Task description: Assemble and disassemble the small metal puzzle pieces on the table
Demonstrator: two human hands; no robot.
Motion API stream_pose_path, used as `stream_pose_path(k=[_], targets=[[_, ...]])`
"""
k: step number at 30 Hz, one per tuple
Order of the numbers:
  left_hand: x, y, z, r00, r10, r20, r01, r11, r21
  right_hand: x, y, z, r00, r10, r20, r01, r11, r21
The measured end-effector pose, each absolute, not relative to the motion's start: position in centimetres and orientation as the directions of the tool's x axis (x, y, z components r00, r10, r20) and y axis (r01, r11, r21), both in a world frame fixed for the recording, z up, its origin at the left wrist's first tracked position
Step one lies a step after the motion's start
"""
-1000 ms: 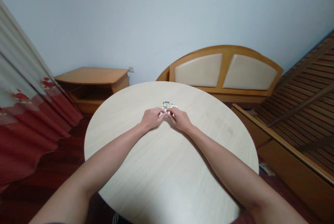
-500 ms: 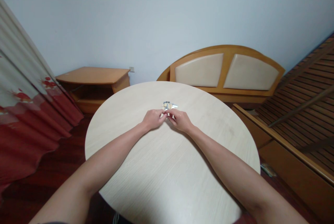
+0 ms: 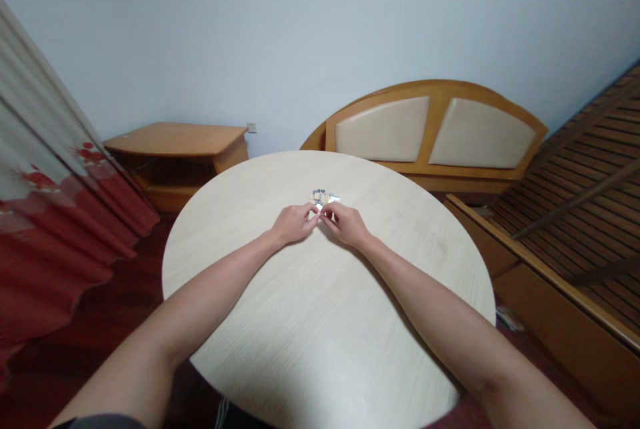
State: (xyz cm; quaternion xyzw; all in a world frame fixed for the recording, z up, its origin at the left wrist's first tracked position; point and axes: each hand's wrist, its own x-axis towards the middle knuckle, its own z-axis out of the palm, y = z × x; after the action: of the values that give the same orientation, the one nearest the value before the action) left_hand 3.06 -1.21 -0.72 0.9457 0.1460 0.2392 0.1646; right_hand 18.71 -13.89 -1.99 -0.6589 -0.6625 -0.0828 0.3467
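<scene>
A small flat packet [image 3: 324,197] in cream, dark blue and silver lies near the middle of the round pale wood table [image 3: 320,295]. My left hand [image 3: 295,223] and my right hand [image 3: 345,224] reach in from either side, with their fingertips meeting at its near edge. The fingers of both hands pinch it there, and they hide its lower part. The packet is too small to show any further detail.
A low wooden corner cabinet [image 3: 175,142] stands behind the table on the left, and a padded headboard [image 3: 430,132] leans behind it. A slatted bed frame [image 3: 580,215] fills the right side. A red and white curtain [image 3: 55,182] hangs at the left.
The whole scene sits slightly higher in the view. My hands stay together at the packet, with only small shifts of the fingers.
</scene>
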Motion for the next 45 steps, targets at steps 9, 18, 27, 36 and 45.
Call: stream_pose_path(k=[9,18,27,36,45], targets=[[2.84,-1.24,-0.69,0.836,0.34,0.431,0.16,-0.902,0.402,19.02,-13.86,-2.41,0.106,0.785,0.61,0.915,0.163,-0.369],[2.82,-1.11,-0.86,0.831,0.339,0.441,0.146,-0.898,0.415,18.87,-14.02,-2.22,0.111,0.788,0.605,0.913,0.16,-0.375],[2.78,-1.14,-0.86,0.83,0.302,0.469,0.095,-0.905,0.414,18.94,-14.02,-2.23,0.117,0.793,0.597,0.914,0.149,-0.377],[2.78,-1.15,-0.73,0.831,0.344,0.436,0.16,-0.9,0.405,18.96,-13.98,-2.34,0.12,0.79,0.601,0.914,0.148,-0.377],[2.71,-1.23,-0.65,0.83,0.362,0.423,0.179,-0.893,0.414,18.85,-14.03,-2.13,0.124,0.798,0.59,0.915,0.139,-0.38]])
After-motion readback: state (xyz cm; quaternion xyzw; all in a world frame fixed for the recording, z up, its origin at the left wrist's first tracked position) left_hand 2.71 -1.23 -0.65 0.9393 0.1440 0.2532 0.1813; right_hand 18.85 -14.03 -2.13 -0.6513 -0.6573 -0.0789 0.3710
